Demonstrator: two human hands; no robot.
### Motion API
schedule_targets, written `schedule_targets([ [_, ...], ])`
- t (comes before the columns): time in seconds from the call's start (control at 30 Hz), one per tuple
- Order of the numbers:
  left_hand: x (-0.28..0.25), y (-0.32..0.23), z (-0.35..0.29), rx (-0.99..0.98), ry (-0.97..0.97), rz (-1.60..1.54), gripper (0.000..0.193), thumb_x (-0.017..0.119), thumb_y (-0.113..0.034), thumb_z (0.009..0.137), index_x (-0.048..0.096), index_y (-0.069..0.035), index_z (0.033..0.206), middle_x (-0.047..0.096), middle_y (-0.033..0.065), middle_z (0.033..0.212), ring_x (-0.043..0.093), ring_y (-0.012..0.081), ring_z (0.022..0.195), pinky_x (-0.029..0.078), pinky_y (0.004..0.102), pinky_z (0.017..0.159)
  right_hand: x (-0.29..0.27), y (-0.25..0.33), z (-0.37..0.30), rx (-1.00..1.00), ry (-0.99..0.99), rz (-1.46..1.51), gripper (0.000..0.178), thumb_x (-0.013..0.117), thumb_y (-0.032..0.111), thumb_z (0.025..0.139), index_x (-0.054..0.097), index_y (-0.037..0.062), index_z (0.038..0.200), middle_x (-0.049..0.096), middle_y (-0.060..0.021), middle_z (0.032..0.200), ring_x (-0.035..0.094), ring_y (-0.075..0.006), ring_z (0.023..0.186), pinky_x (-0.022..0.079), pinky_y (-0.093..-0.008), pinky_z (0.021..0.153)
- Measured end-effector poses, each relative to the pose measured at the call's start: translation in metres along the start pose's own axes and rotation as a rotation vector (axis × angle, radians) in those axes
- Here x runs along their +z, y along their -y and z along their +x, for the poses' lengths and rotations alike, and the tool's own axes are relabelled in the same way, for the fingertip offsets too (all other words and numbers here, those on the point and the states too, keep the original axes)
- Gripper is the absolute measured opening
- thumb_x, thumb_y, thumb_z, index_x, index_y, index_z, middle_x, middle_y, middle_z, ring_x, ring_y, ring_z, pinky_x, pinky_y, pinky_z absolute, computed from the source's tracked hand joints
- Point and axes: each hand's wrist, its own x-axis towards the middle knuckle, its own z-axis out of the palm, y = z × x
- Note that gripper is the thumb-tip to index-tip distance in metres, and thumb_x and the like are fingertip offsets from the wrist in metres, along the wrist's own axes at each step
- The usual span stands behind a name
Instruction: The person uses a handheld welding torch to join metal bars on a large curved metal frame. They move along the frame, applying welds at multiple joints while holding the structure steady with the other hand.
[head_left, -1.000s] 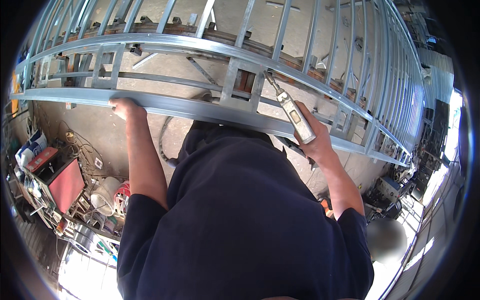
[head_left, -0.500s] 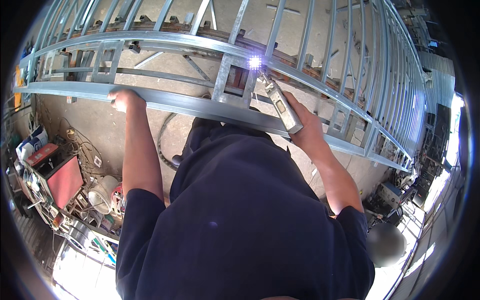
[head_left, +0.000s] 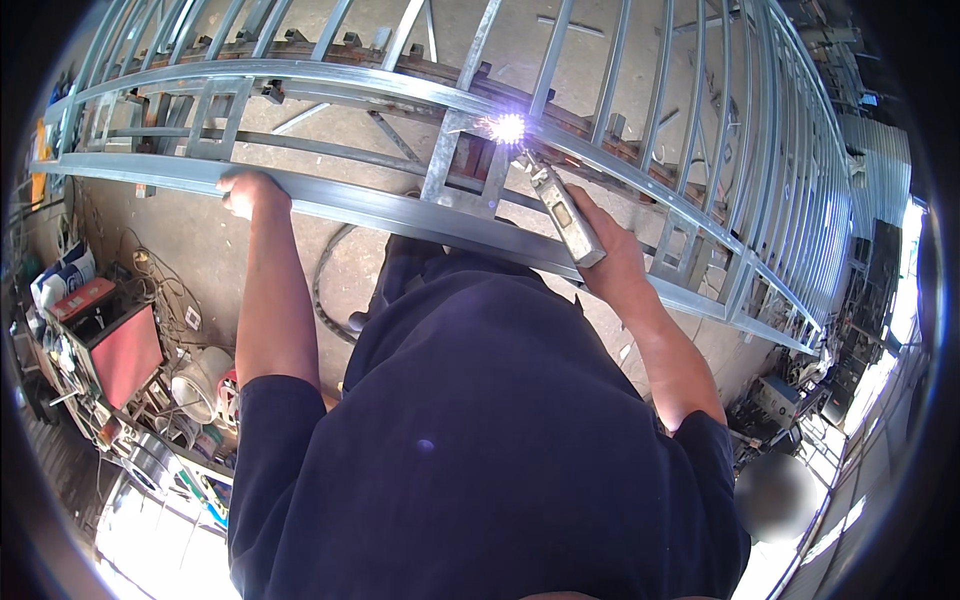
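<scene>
A galvanised metal frame of rails and bars [head_left: 375,205] spans the view. My left hand [head_left: 258,194] is closed over its near rail, left of my body. In my right hand [head_left: 615,258] is a grey, boxy hand-held welding gun [head_left: 565,215], tilted so its nozzle points up and left. At the nozzle glows a bright violet-white arc [head_left: 508,128], with small sparks to its left. The arc lies against the inner rail [head_left: 420,88], above a short upright piece [head_left: 438,170] joining the two rails. Its glare hides the exact spot on the metal.
Long parallel bars [head_left: 612,75] run away beyond the inner rail. On the left stand a red-sided box [head_left: 125,355], a white bucket [head_left: 200,385] and tangled cables. A dark hose [head_left: 322,285] curves over the concrete floor. Machine-like equipment [head_left: 775,400] sits at the right.
The arc looks larger, and sparks now fly to its left. Both hands keep their grips, with the welding gun in nearly the same place. The view has shifted slightly.
</scene>
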Motion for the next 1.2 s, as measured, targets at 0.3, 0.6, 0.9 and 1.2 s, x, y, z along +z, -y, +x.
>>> schedule_targets([
  [0.3, 0.002, 0.0, 0.004, 0.001, -0.007, 0.018, 0.071, 0.027, -0.052, 0.108, 0.046, 0.007, 0.143, 0.058, 0.028, 0.14, 0.062, 0.0418, 0.123, 0.055, 0.0497, 0.104, -0.004, -0.005, -0.001, 0.005, 0.016, 0.004, 0.079, 0.075, 0.004, 0.083, 0.045, 0.0274, 0.152, 0.069, -0.0152, 0.128, 0.067, -0.0393, 0.113, 0.059, -0.0438, 0.093],
  [0.6, 0.003, 0.0, 0.007, -0.01, -0.006, 0.046, 0.072, 0.025, -0.052, 0.108, 0.048, 0.008, 0.141, 0.059, 0.0275, 0.138, 0.063, 0.0413, 0.122, 0.055, 0.0497, 0.104, -0.011, -0.01, -0.001, 0.019, 0.043, 0.095, 0.078, 0.074, 0.002, 0.083, 0.046, 0.0244, 0.153, 0.067, -0.0167, 0.131, 0.065, -0.0395, 0.119, 0.056, -0.0419, 0.097],
  [0.9, 0.008, 0.003, 0.019, -0.011, -0.025, 0.061, 0.072, 0.026, -0.053, 0.108, 0.051, 0.007, 0.139, 0.063, 0.0261, 0.134, 0.065, 0.0414, 0.118, 0.057, 0.0487, 0.101, -0.067, -0.012, -0.019, -0.053, 0.205, 0.394, 0.078, 0.069, 0.0, 0.082, 0.048, 0.0173, 0.155, 0.07, -0.0113, 0.125, 0.063, -0.0153, 0.11, 0.046, -0.0307, 0.1],
  [1.2, 0.008, 0.006, 0.022, 0.029, -0.078, 0.154, 0.072, 0.028, -0.052, 0.107, 0.055, 0.009, 0.136, 0.065, 0.0283, 0.131, 0.066, 0.043, 0.117, 0.057, 0.0497, 0.1, -0.109, 0.009, 0.068, 0.227, 0.645, 0.417, 0.077, 0.08, 0.009, 0.076, 0.053, 0.0138, 0.149, 0.072, -0.0117, 0.119, 0.067, -0.0203, 0.108, 0.05, -0.0339, 0.1],
])
